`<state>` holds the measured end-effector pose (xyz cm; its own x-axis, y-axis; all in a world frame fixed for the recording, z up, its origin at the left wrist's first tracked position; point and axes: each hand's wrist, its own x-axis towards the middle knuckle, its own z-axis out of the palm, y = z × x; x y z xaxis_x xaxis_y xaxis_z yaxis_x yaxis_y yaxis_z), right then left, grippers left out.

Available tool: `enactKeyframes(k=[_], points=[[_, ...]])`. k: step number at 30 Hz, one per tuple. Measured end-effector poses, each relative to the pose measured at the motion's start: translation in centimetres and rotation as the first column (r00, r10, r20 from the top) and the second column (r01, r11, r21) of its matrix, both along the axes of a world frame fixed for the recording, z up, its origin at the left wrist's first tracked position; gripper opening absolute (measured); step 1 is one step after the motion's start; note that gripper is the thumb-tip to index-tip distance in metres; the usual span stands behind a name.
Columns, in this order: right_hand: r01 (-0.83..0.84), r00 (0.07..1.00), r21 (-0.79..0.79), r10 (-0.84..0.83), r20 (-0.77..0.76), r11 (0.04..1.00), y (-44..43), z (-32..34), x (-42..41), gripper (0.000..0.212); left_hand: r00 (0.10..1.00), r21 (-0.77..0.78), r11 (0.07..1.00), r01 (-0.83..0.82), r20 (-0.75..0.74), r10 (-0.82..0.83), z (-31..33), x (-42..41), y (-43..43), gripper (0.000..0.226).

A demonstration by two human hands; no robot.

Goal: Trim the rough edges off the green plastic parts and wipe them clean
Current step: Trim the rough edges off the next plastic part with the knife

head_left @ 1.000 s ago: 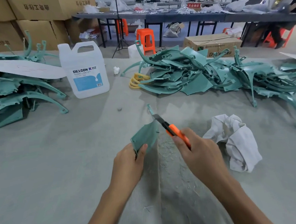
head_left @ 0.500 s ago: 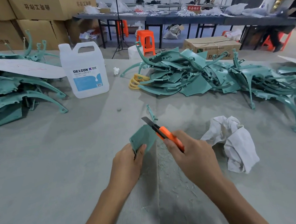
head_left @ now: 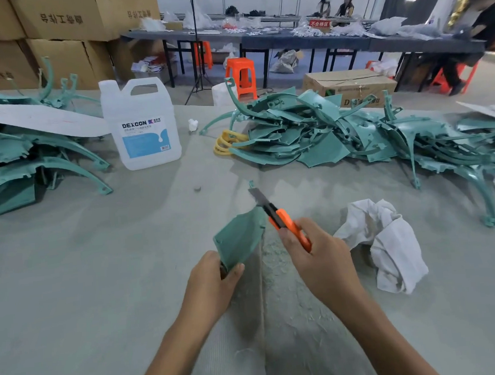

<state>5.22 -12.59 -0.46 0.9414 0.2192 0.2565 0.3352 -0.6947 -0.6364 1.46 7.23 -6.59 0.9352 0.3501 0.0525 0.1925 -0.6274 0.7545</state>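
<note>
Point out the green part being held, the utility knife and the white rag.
green part point(head_left: 239, 237), head view, on the middle of its flat face.
utility knife point(head_left: 285, 221), head view, on its orange handle.
white rag point(head_left: 387, 242), head view, on its crumpled middle.

The left hand point(head_left: 209, 289) is hiding the gripped corner of the green part point(head_left: 239, 237); the right hand point(head_left: 321, 258) is covering the knife point(head_left: 287, 225) inside its grip.
</note>
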Motion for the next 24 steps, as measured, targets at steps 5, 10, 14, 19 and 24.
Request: enactKeyframes(k=[5,10,14,19,24], points=[[0.066,0.997,0.243,-0.053,-0.060,0.968,-1.9,0.1,-0.1,0.023,0.976,-0.046,0.995,-0.086,0.195,0.093,1.8,-1.2,1.1,0.022],[0.112,0.991,0.391,-0.074,-0.111,0.914,-4.1,-0.6,-0.6,0.017,0.830,-0.389,0.920,-0.045,0.498,0.251,8.8,-2.3,4.3,0.012],[0.107,0.987,0.430,-0.042,-0.158,0.897,-4.4,-1.6,-1.4,0.022,0.596,-0.536,0.784,0.314,0.754,0.277,14.6,-2.9,6.6,0.037],[0.131,0.977,0.464,-0.034,-0.211,0.876,-4.6,-2.4,-1.8,0.039,0.744,-0.372,0.928,0.014,0.624,0.240,16.4,-3.6,9.9,0.066],[0.147,0.967,0.471,-0.025,-0.255,0.870,-4.8,-2.7,-2.1,0.033,0.896,0.326,0.938,-0.119,0.442,-0.040,16.5,-4.6,5.9,0.031]])
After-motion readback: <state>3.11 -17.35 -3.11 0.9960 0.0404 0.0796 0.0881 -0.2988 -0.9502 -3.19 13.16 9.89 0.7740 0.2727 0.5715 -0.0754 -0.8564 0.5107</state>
